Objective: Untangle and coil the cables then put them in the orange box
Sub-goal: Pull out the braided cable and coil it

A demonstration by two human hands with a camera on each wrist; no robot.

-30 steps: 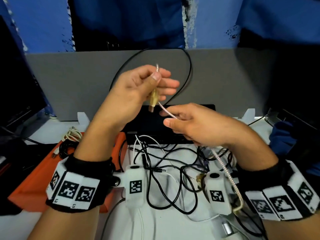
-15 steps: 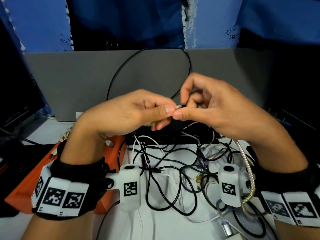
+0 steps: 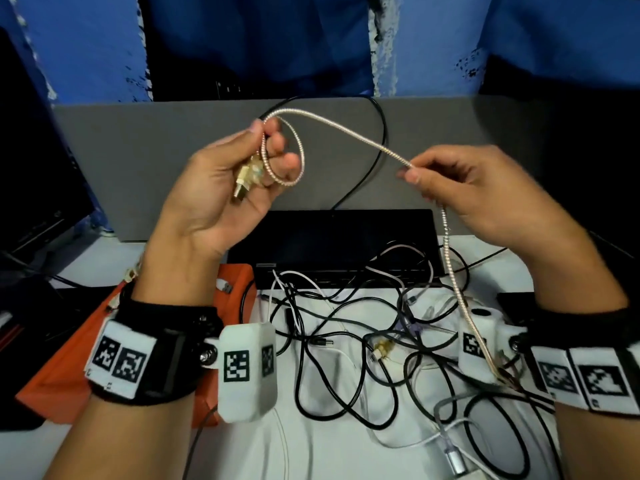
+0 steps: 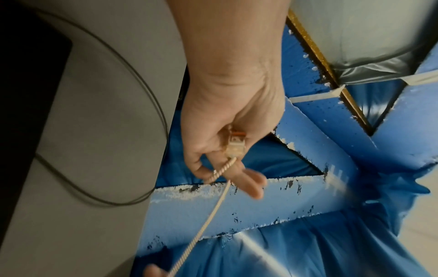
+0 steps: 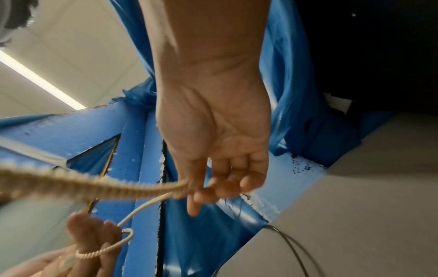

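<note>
Held up above the tabletop [image 3: 346, 452] in front of the partition panel [image 3: 138, 161]: left hand [image 3: 221, 195] to the left, right hand [image 3: 485, 192] to the right, well apart, joined by the braided cable [image 3: 346, 133], which loops once around the left fingers [image 3: 280, 147] and hangs from the right hand down to the cable tangle [image 3: 363, 341]. Below and between the wrists, on the tabletop, the cable tangle; behind it the laptop [image 3: 346, 237]; left of it, under the left wrist, the box [image 3: 62, 375], holding coiled cables [image 3: 128, 282] at its far end.
</note>
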